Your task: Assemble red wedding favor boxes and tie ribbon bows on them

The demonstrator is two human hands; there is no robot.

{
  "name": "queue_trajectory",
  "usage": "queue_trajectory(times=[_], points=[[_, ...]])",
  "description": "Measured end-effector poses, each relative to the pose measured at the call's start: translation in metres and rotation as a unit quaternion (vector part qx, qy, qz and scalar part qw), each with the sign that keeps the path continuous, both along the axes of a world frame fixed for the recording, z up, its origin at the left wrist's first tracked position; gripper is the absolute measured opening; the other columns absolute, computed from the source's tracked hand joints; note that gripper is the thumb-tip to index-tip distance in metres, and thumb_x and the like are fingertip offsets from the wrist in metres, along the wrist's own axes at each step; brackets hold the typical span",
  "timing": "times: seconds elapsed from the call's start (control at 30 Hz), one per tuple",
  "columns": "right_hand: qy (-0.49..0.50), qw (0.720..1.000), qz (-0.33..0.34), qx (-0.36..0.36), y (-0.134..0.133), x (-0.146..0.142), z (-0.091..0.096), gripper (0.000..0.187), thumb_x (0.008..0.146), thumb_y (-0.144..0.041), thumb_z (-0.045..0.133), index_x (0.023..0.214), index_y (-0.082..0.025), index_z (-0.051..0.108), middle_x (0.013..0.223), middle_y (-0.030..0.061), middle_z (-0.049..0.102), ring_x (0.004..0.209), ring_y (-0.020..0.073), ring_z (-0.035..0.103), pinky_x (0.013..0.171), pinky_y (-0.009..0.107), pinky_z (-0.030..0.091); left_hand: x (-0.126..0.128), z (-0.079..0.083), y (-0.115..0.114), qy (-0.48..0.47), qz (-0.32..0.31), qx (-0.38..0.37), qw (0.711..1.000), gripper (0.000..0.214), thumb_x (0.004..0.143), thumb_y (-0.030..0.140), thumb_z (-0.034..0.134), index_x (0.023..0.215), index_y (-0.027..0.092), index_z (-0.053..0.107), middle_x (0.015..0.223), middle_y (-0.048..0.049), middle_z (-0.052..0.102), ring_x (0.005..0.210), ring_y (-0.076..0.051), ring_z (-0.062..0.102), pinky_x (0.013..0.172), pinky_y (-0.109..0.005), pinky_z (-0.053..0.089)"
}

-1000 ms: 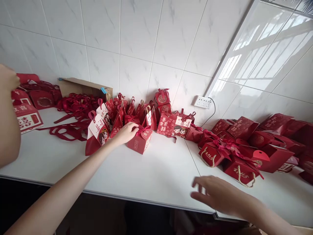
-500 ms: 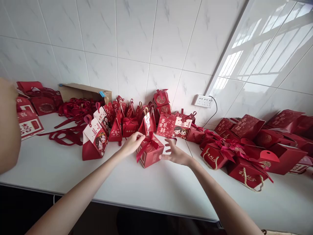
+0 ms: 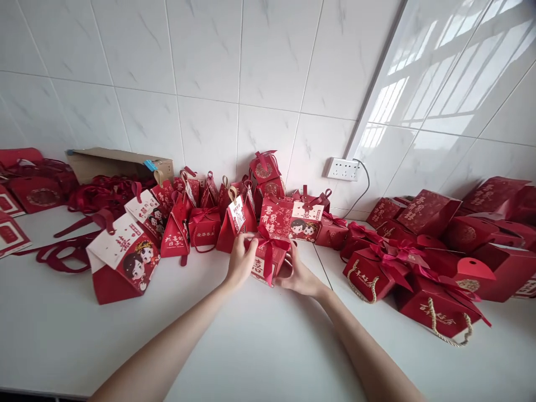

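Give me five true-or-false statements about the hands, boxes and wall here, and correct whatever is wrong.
1. The left hand and right hand are on the same bow-tied box. True.
2. The bow on that box is blue. False: the bow is red.
3. A heap of red ribbon lies by the cardboard box. True.
4. The socket sits below the tabletop. False: the socket is on the tiled wall, above the tabletop.
5. The rope-handled boxes stand left of the hands. False: the rope-handled boxes stand to the right.
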State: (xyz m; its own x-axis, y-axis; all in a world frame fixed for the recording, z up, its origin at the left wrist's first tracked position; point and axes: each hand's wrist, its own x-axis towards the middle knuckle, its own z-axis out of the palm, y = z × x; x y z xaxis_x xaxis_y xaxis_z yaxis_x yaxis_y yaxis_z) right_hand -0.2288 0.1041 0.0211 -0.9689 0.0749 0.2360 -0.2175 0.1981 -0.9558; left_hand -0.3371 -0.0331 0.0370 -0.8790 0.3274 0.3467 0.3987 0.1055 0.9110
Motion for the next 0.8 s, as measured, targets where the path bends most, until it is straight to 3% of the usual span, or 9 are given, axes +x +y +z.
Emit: queue_trajectory(times=[0.2,0.33,0.5,0.67,0.8], points=[[0.038,0.997,-0.066,0.012,-0.002,0.011,-0.004,0.096,0.063,-0.018,0.070,0.139,-0.033,0.013,0.138,0.0094,0.039,0.129,0.0249,0.042,0.107,0.046,0.035,0.013,-0.004,-0.010,-0.021,-0.051,0.028,0.998,0.020,0.080,0.040,0.049,0.086,0.021,0.051,0.087,-0.0027,0.060,0.084,-0.019,0.060,0.077,-0.031,0.048],[0.081,0.983,-0.129,0.099,0.013,0.016,-0.001,0.106,0.060,-0.014,0.069,0.145,-0.030,0.009,0.146,0.0116,0.030,0.138,0.0288,0.029,0.112,0.050,0.027,0.016,-0.008,-0.008,-0.032,-0.116,0.037,0.992,0.021,0.073,0.038,0.056,0.077,0.021,0.044,0.080,0.0003,0.053,0.077,-0.016,0.058,0.070,-0.028,0.048],[0.100,0.977,-0.113,0.150,0.024,0.020,0.002,0.109,0.064,-0.015,0.070,0.148,-0.033,0.002,0.151,0.0108,0.026,0.139,0.0293,0.029,0.112,0.054,0.025,0.011,-0.009,-0.010,-0.004,-0.214,0.056,0.975,0.029,0.067,0.033,0.063,0.084,0.021,0.044,0.084,-0.0006,0.052,0.081,-0.017,0.059,0.073,-0.029,0.049],[0.110,0.978,-0.080,0.159,0.019,0.020,0.002,0.109,0.068,-0.017,0.070,0.149,-0.034,-0.002,0.156,0.0079,0.017,0.140,0.0289,0.028,0.110,0.052,0.032,0.010,-0.001,-0.012,0.059,-0.178,0.077,0.979,0.033,0.074,0.037,0.062,0.098,0.022,0.046,0.094,-0.0029,0.054,0.087,-0.016,0.056,0.078,-0.029,0.049],[0.112,0.975,-0.070,0.180,0.014,0.019,0.001,0.113,0.068,-0.016,0.069,0.149,-0.034,-0.009,0.157,0.0075,0.015,0.141,0.0293,0.028,0.111,0.053,0.030,0.014,0.003,-0.012,0.080,-0.120,0.058,0.988,0.028,0.077,0.040,0.060,0.094,0.021,0.048,0.093,-0.0026,0.056,0.082,-0.014,0.057,0.073,-0.026,0.049]])
